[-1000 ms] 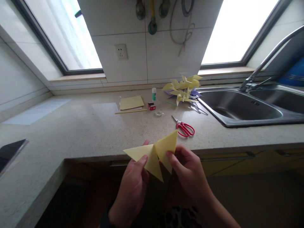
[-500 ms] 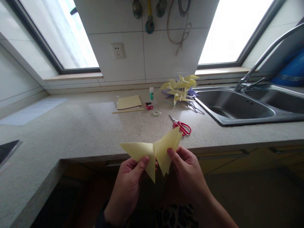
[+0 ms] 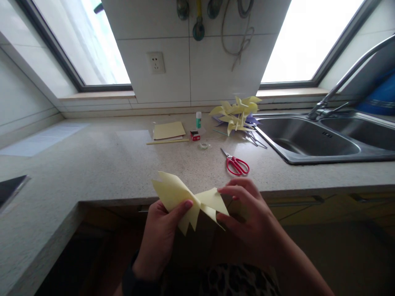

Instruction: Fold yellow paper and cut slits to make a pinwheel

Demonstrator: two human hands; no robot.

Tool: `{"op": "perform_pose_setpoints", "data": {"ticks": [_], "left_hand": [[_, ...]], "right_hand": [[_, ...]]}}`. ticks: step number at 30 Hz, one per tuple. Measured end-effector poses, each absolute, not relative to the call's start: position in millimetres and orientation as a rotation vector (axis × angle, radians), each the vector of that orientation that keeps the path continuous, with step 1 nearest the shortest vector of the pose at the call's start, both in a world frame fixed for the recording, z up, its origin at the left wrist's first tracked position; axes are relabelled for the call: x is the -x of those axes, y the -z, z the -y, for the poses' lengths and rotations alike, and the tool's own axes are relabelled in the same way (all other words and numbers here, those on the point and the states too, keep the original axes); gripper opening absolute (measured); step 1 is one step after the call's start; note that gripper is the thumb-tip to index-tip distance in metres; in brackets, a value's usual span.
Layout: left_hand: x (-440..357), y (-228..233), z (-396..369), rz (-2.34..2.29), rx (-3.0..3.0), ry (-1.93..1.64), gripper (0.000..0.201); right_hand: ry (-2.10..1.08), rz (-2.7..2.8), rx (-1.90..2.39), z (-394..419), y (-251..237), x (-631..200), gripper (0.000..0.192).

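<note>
A pale yellow sheet of paper [image 3: 176, 192], cut with slits and folded to a pinched middle, is held above the counter's front edge. My left hand [image 3: 163, 230] grips its left part, thumb on top and fingers hidden behind. At the right part of the paper is my right hand [image 3: 247, 209], its thumb and index finger apart, their tips at the upper corner and the lower flap. Beyond it, red-handled scissors [image 3: 236, 165] lie on the counter.
On the counter [image 3: 123, 164] are stacked yellow sheets [image 3: 168, 130], a thin stick [image 3: 167, 142], a glue stick [image 3: 198, 120], a small red box [image 3: 195, 135] and a tape roll [image 3: 203, 146]. Several paper pinwheels [image 3: 237, 113] lie beside the steel sink [image 3: 290, 158].
The paper has turned, with more cut flaps showing on the left and a narrower part on the right. My right hand has loosened its grip and spread its fingers.
</note>
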State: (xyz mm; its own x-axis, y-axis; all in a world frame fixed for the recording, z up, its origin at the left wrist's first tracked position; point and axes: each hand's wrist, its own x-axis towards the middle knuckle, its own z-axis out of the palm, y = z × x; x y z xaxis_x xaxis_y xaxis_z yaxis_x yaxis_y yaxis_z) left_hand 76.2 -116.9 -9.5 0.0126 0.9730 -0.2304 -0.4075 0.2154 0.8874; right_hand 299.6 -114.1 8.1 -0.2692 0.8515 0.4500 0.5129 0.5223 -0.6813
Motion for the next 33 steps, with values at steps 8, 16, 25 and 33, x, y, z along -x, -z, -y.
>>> {"op": "perform_pose_setpoints", "data": {"ticks": [8, 16, 25, 33], "left_hand": [[-75.1, 7.9, 117.0, -1.025, -0.794, -1.179, 0.025], [-72.7, 10.3, 119.5, -0.945, -0.897, -1.183, 0.041], [-78.2, 4.7, 117.8, -0.894, -0.794, -1.333, 0.053], [-76.8, 4.9, 108.2, -0.925, -0.694, -1.210, 0.039]], "right_hand": [[-0.454, 2.024, 0.927, 114.8, -11.7, -301.7, 0.027], [-0.307, 1.853, 1.037, 116.2, -14.2, -286.9, 0.009], [-0.701, 1.508, 1.202, 117.3, -7.3, -272.7, 0.025], [-1.065, 1.159, 1.094, 114.4, -2.6, -265.4, 0.017]]}}
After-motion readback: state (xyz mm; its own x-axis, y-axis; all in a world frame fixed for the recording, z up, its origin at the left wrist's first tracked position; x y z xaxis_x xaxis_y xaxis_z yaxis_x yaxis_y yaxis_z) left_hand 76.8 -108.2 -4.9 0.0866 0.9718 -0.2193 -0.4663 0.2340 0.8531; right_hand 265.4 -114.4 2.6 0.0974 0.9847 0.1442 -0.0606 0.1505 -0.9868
